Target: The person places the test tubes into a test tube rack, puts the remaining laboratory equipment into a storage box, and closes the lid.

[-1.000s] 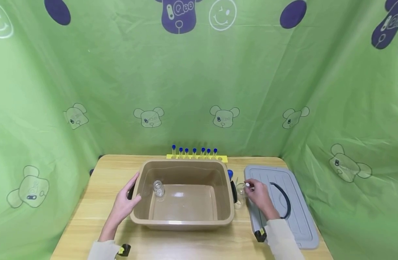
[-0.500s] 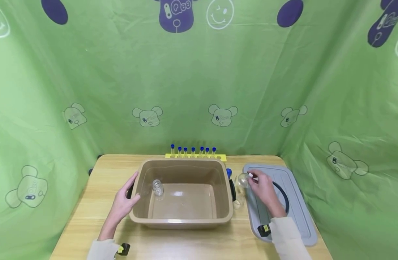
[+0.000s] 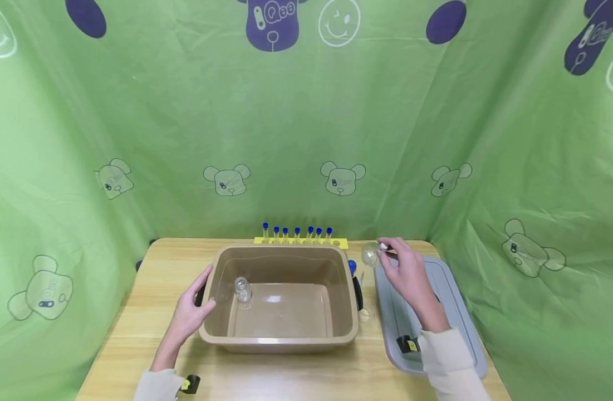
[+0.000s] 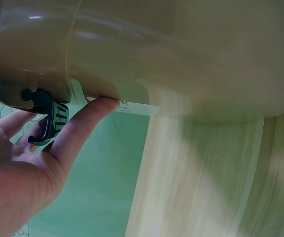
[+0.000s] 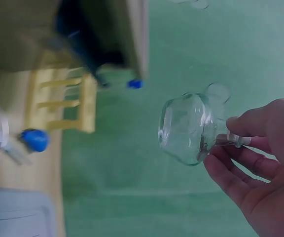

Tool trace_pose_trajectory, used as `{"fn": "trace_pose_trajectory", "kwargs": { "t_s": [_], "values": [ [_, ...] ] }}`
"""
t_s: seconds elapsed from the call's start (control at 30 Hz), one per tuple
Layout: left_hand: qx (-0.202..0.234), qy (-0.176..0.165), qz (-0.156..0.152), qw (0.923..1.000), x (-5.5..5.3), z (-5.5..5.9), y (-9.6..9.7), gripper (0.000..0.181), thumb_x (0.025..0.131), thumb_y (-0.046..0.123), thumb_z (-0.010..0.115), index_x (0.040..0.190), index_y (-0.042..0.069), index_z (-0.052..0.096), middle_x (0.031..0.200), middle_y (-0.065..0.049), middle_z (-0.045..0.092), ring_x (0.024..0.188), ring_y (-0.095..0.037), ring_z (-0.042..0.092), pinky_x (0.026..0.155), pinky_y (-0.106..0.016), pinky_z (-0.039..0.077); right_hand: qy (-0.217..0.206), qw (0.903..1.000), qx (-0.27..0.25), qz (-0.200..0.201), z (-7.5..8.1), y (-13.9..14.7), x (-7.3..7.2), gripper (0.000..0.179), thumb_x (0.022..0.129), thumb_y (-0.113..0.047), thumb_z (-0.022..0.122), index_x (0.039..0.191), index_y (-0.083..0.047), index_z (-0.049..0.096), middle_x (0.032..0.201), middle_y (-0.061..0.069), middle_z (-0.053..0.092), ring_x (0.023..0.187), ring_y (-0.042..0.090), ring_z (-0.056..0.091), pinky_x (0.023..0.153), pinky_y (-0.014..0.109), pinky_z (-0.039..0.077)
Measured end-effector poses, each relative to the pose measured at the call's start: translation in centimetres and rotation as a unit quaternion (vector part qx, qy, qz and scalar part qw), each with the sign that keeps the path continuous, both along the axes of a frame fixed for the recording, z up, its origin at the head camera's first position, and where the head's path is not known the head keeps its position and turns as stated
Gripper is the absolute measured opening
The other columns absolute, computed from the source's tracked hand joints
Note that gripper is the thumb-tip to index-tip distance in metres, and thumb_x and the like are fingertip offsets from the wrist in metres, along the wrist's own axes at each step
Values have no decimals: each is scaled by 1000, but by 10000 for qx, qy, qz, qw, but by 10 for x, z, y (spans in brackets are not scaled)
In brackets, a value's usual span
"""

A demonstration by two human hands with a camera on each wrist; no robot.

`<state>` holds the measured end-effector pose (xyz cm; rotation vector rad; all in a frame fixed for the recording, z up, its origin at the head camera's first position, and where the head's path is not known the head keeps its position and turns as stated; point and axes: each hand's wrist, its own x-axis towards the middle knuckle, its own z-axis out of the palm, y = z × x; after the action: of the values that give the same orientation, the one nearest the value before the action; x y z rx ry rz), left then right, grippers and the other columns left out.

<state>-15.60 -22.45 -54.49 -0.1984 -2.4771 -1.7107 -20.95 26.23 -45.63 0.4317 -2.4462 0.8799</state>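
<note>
My left hand [image 3: 188, 314] rests against the left end of the brown plastic tub [image 3: 281, 343], thumb and fingers spread either side of its black handle [image 4: 48, 116]. My right hand [image 3: 408, 273] pinches the narrow neck of a squat clear glass vessel [image 5: 184, 128], whose rounded body points left; a white piece shows at the neck. This vessel hangs in the air beyond the tub's right back corner, close to the grey lid's far edge. Inside the tub, a small clear glass jar [image 3: 243, 289] stands near the left wall.
Several blue-capped tubes stand in a yellow rack [image 3: 340, 243] behind the tub. Between tub and grey lid [image 3: 411, 348] lie a blue-ended item [image 3: 352, 267] and a clear round glass piece [image 3: 364, 315]. Green curtains [image 3: 296, 122] enclose the table.
My right hand has lifted the glass vessel off the table area beside the tub and moved it away from me, toward the back edge. The left hand has stayed at the tub.
</note>
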Motion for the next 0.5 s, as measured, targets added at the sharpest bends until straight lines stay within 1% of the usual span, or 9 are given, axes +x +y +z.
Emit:
{"fn": "trace_pose_trajectory", "kwargs": {
  "t_s": [0.13,0.27,0.33,0.43,0.47,0.5],
  "values": [
    [-50,16,20,10000,-1,0,0,79,85,-12,64,157,9,41,159,-17,41,138,-36,46,103,-17,42,-45,9999,82,124,25,-14,1,26,93,0,72,119,3,69,107,15,70,93,32,72,80,44,63],
    [-58,34,57,10000,0,3,2,78,84,-13,64,157,6,41,159,-19,41,139,-37,45,103,-12,37,-44,9993,107,360,45,-28,-5,27,93,0,72,119,3,68,109,16,71,96,30,71,83,43,63],
    [-60,25,61,10000,3,13,5,77,84,-14,64,155,2,41,158,-22,41,139,-40,44,104,-12,36,-40,9986,103,510,52,-34,-10,27,93,0,72,119,4,68,109,16,71,96,29,70,83,40,63],
    [-103,41,33,9999,10,30,10,74,83,-16,63,153,-5,40,156,-28,40,137,-45,45,105,-18,40,-65,9972,114,740,59,-45,-17,26,93,1,72,118,4,68,108,16,70,97,29,70,83,36,63],
    [-116,29,30,9999,12,34,11,74,83,-16,63,153,-6,40,156,-29,40,137,-46,45,107,-24,42,-93,9965,108,818,61,-50,-19,25,93,2,71,118,4,68,108,17,70,97,29,70,83,36,63],
    [-119,28,33,9999,11,33,11,74,83,-16,63,153,-6,40,156,-29,40,136,-46,45,108,-31,43,-142,9958,100,895,63,-54,-21,25,93,2,71,118,4,68,108,16,70,97,29,70,83,36,63]
  ]
}}
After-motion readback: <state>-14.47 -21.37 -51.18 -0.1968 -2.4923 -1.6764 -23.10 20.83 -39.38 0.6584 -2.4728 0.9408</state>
